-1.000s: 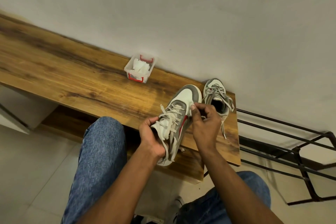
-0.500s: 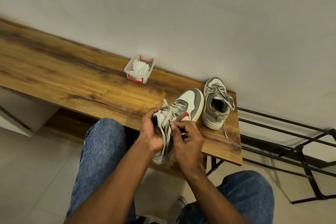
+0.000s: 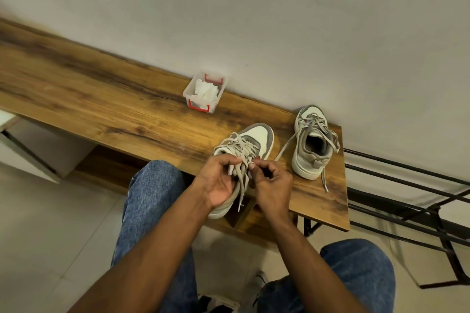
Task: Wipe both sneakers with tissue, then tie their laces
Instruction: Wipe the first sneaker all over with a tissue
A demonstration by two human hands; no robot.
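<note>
1. Since the earlier frame, both hands have been raised onto the laces [image 3: 240, 157] of the near sneaker [image 3: 250, 142], at the front edge of the surface [image 3: 101, 109].
2. Lace strands are pinched by the left hand [image 3: 220, 180] and the right hand [image 3: 270, 184].
3. Beside it, the second sneaker [image 3: 314, 143] is seen unlaced.
4. Tissue [image 3: 206, 93] is held in a clear box [image 3: 187, 91] at the wall.

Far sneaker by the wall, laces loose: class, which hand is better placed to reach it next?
Probably the right hand: the far sneaker lies on its side; the left hand sits beyond the near sneaker.
</note>
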